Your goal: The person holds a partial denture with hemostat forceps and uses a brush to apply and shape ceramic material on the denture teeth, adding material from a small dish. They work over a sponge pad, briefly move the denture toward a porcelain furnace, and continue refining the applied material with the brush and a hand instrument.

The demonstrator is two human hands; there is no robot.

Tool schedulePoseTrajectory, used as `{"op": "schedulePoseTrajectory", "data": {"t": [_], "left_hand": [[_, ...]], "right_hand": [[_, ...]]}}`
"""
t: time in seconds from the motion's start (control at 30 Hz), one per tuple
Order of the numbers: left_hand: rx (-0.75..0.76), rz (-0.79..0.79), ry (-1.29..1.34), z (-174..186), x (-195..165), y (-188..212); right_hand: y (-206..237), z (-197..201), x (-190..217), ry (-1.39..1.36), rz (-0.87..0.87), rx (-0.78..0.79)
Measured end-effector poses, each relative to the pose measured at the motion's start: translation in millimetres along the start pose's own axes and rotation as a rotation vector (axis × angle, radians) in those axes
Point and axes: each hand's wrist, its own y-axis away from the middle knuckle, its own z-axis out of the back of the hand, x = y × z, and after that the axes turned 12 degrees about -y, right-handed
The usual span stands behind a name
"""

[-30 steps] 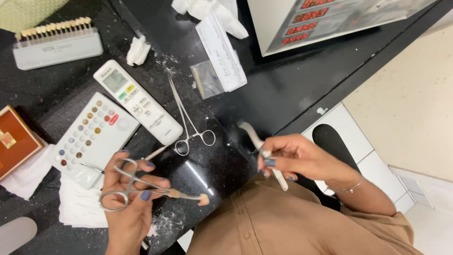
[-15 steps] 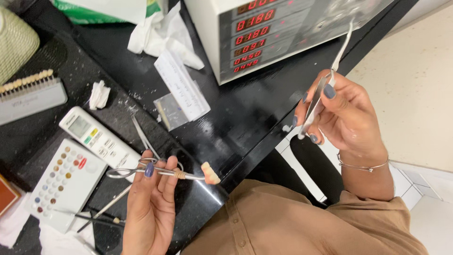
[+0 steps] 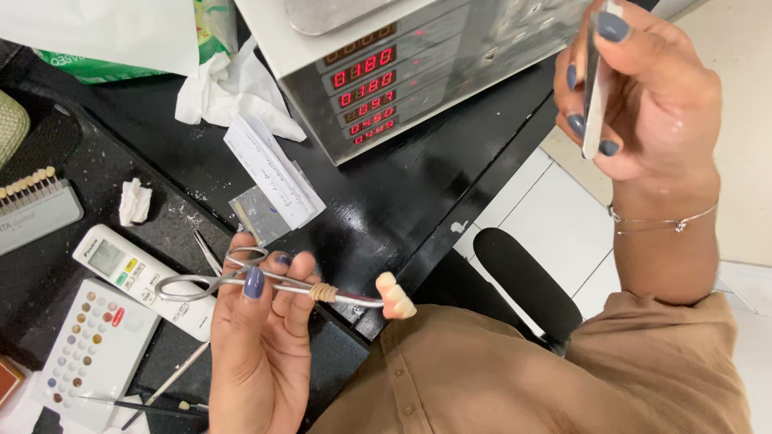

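Nearest the body, shiny steel forceps (image 3: 265, 283) are gripped by the left hand (image 3: 261, 337), fingers closed round the handles; a small row of glossy cream teeth (image 3: 396, 296) is clamped at their tip, over the edge of the black desk (image 3: 402, 193). Beside lie a white remote (image 3: 133, 277) and a dotted colour palette (image 3: 92, 350). Farther off, a thin flat tool (image 3: 593, 88) is pinched by the raised right hand (image 3: 643, 96) beside a grey furnace (image 3: 418, 56).

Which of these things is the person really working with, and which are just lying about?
In use:
left hand gripping forceps that clamp the teeth
right hand holding a thin tool

Lying about:
remote
palette
shade guide
tissues
paper slip
machine
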Motion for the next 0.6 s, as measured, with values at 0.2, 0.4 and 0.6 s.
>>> {"op": "schedulePoseTrajectory", "data": {"t": [0.2,0.4,0.6], "left_hand": [[0.07,0.006,-0.021,-40.4,16.9,-11.9],[0.013,0.064,-0.099,-68.9,30.3,-25.2],[0.03,0.043,-0.1,-96.4,34.5,-38.6]], "right_hand": [[-6.8,27.2,13.4,0.008,-0.028,0.008],[-15.1,42.8,29.5,0.083,-0.03,0.038],[-28.7,53.2,47.1,0.094,-0.088,0.081]]}}
